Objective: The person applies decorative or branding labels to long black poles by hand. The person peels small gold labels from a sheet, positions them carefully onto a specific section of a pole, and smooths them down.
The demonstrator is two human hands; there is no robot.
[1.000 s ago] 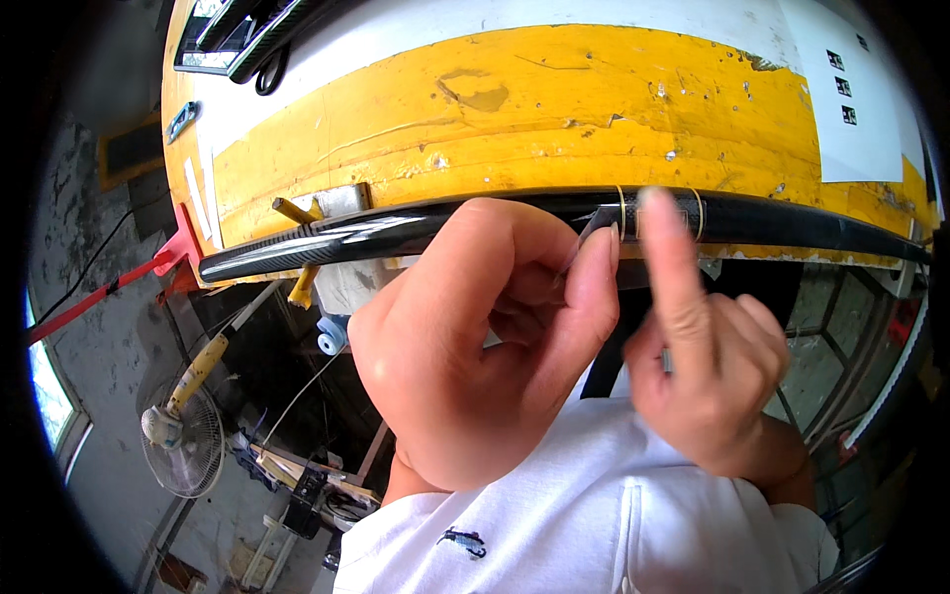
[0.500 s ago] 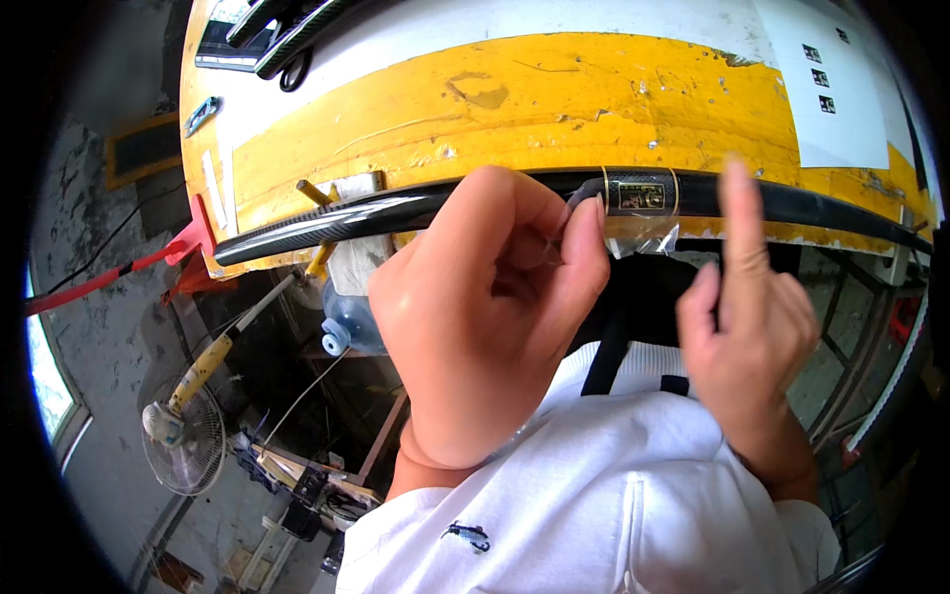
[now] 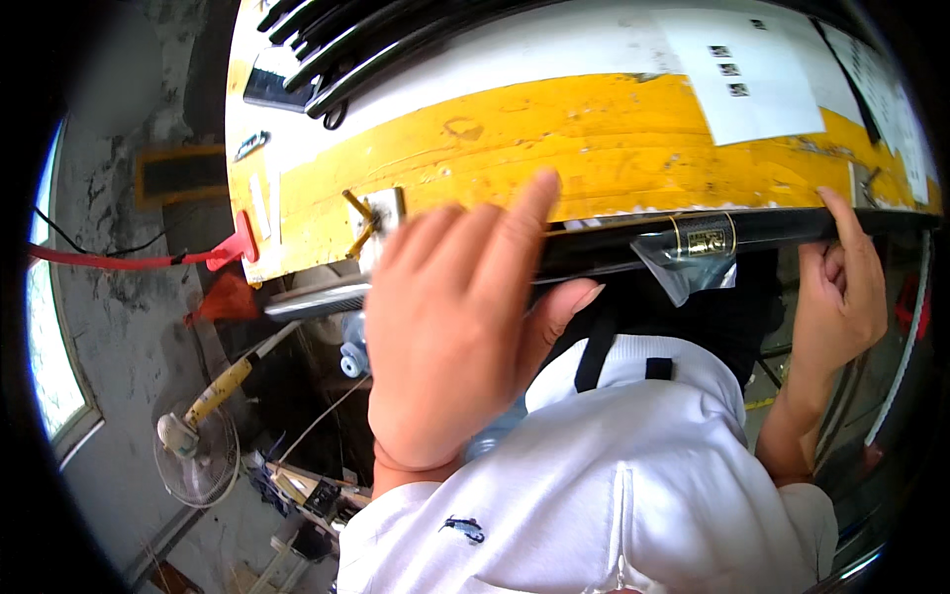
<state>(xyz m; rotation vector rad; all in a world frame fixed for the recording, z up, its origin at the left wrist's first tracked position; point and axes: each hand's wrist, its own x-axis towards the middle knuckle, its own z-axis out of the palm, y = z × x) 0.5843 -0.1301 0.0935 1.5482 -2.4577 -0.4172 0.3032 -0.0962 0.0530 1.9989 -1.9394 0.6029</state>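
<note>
A long glossy black tube (image 3: 614,246) lies crosswise along the front edge of the table. Around it sits a dark label with gold borders (image 3: 705,238), and a flap of clear film (image 3: 683,272) hangs below. My left hand (image 3: 455,317), blurred, is over the tube's left part with fingers stretched out and thumb apart; the tube passes behind it, between thumb and index finger. My right hand (image 3: 844,282) is at the tube's right part, index finger laid across it and the other fingers curled below.
A yellow and white worktable (image 3: 594,129) carries several black tubes (image 3: 386,49), a dark flat device (image 3: 280,81) and a white printed sheet (image 3: 747,94). A peg support (image 3: 368,223) and a red clamp-like piece (image 3: 236,243) are at its left edge. A fan (image 3: 198,445) stands lower left.
The tube has shifted off the peg support toward me. My left hand has left its pinch by the label and spread its fingers further left. My right hand has moved right onto the tube.
</note>
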